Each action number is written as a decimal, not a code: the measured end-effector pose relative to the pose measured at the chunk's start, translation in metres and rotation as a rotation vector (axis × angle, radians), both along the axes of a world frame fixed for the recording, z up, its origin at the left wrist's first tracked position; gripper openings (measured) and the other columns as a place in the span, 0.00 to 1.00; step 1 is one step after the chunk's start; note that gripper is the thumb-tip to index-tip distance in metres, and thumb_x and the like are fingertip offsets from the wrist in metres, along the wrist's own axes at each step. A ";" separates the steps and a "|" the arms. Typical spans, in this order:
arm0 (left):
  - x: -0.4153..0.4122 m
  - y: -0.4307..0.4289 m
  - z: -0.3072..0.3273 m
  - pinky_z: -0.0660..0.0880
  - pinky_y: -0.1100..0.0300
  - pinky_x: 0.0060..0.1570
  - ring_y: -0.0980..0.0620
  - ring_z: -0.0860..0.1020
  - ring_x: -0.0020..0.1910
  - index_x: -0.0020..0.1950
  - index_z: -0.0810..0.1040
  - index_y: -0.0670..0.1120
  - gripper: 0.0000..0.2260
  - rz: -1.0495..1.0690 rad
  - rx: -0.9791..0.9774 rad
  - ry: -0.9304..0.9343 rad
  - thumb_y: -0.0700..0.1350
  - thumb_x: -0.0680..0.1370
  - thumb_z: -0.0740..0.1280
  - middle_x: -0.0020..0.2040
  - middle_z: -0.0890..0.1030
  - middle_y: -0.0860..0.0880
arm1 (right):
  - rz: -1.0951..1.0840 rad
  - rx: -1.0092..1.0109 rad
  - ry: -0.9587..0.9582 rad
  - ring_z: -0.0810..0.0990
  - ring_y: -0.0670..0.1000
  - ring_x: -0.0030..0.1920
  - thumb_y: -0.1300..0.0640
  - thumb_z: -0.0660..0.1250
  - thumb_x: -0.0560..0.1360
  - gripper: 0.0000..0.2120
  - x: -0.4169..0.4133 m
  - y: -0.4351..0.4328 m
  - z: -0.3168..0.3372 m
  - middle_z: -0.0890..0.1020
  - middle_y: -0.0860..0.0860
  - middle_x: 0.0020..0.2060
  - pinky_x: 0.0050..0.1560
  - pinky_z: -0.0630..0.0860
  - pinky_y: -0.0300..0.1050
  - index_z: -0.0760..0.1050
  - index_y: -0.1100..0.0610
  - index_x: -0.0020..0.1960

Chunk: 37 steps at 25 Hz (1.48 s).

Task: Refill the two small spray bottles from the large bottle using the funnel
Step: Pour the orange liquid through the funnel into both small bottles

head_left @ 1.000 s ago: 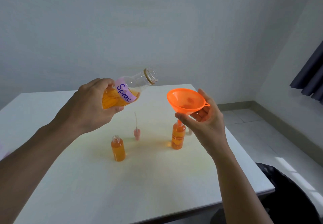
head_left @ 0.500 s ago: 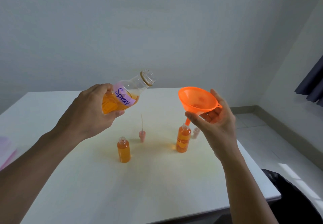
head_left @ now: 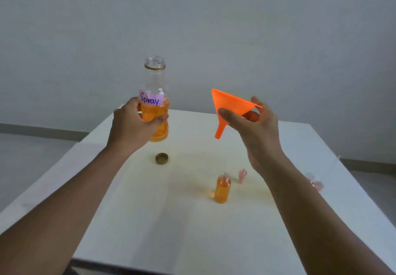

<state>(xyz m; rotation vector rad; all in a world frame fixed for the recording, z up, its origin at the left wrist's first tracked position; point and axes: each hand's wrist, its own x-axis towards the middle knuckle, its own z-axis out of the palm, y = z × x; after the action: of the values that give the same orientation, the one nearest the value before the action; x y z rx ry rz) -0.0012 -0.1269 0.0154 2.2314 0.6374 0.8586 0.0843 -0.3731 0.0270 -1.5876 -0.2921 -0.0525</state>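
Note:
My left hand (head_left: 132, 127) grips the large clear bottle (head_left: 154, 94) labelled "Spray", upright in the air, uncapped and about half full of orange liquid. The orange funnel (head_left: 230, 106) is in the air to its right, tilted with its spout down-left, and my right hand (head_left: 255, 128) holds it by the cone. One small bottle (head_left: 222, 189) of orange liquid stands open on the white table (head_left: 171, 221) below my right hand. A pink spray head (head_left: 242, 175) stands just behind it. A second pink spray head (head_left: 316, 184) lies blurred right of my right forearm. The second small bottle is hidden.
The large bottle's brown cap (head_left: 161, 158) lies on the table under the large bottle. The table's near edge runs along the bottom of the view. Grey floor lies on both sides and a plain wall stands behind.
The large bottle has swung from tilted toward the funnel to upright. The funnel has lifted away from the small bottle it sat in. My view has turned, shifting the table items.

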 end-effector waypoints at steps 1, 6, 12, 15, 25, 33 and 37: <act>0.000 0.013 -0.003 0.77 0.53 0.50 0.45 0.79 0.56 0.58 0.78 0.52 0.27 0.025 -0.008 -0.001 0.65 0.66 0.73 0.55 0.82 0.49 | 0.021 -0.009 0.049 0.83 0.51 0.59 0.43 0.84 0.56 0.53 0.006 0.026 -0.003 0.81 0.51 0.61 0.61 0.81 0.54 0.66 0.53 0.76; 0.012 0.052 -0.030 0.75 0.56 0.49 0.44 0.79 0.56 0.62 0.77 0.48 0.26 0.065 -0.082 0.024 0.58 0.69 0.75 0.57 0.82 0.47 | 0.073 -0.123 0.246 0.84 0.56 0.53 0.48 0.84 0.55 0.31 0.030 0.125 -0.030 0.83 0.52 0.51 0.56 0.83 0.56 0.76 0.53 0.53; 0.031 0.075 -0.065 0.73 0.57 0.52 0.44 0.77 0.62 0.69 0.74 0.47 0.30 0.086 -0.161 0.079 0.56 0.71 0.76 0.65 0.79 0.47 | 0.073 -0.404 0.270 0.76 0.55 0.59 0.51 0.81 0.67 0.35 0.051 0.185 -0.060 0.76 0.52 0.58 0.52 0.76 0.47 0.71 0.59 0.68; 0.035 0.077 -0.076 0.74 0.56 0.56 0.45 0.76 0.65 0.72 0.70 0.48 0.32 0.087 -0.183 0.093 0.56 0.72 0.75 0.68 0.77 0.47 | 0.073 -0.511 0.217 0.73 0.54 0.58 0.51 0.80 0.69 0.37 0.061 0.197 -0.071 0.73 0.53 0.58 0.50 0.72 0.46 0.68 0.59 0.71; 0.030 0.071 -0.098 0.74 0.53 0.58 0.46 0.75 0.66 0.73 0.68 0.49 0.32 0.087 -0.225 0.040 0.56 0.73 0.74 0.68 0.77 0.49 | 0.055 -0.639 0.182 0.72 0.59 0.71 0.47 0.81 0.68 0.44 0.063 0.210 -0.095 0.73 0.57 0.70 0.61 0.74 0.52 0.63 0.58 0.75; 0.027 0.071 -0.108 0.72 0.51 0.66 0.47 0.72 0.70 0.77 0.62 0.49 0.35 0.003 -0.316 -0.036 0.53 0.74 0.74 0.73 0.72 0.49 | -0.102 -0.433 0.201 0.70 0.60 0.72 0.43 0.78 0.67 0.52 0.028 0.197 -0.099 0.68 0.59 0.72 0.64 0.72 0.54 0.50 0.54 0.80; 0.018 0.066 -0.126 0.69 0.49 0.69 0.46 0.68 0.74 0.79 0.57 0.48 0.35 0.001 -0.338 -0.045 0.53 0.77 0.70 0.77 0.67 0.47 | -0.034 -0.482 0.120 0.79 0.49 0.51 0.49 0.72 0.71 0.19 -0.007 0.175 -0.116 0.79 0.52 0.55 0.41 0.73 0.42 0.74 0.51 0.60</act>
<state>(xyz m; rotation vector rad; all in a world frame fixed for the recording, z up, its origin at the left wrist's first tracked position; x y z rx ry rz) 0.0163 -0.0614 -0.1104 1.9035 0.7051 0.7380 0.0776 -0.1980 -0.0889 -2.0647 -0.1908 0.0936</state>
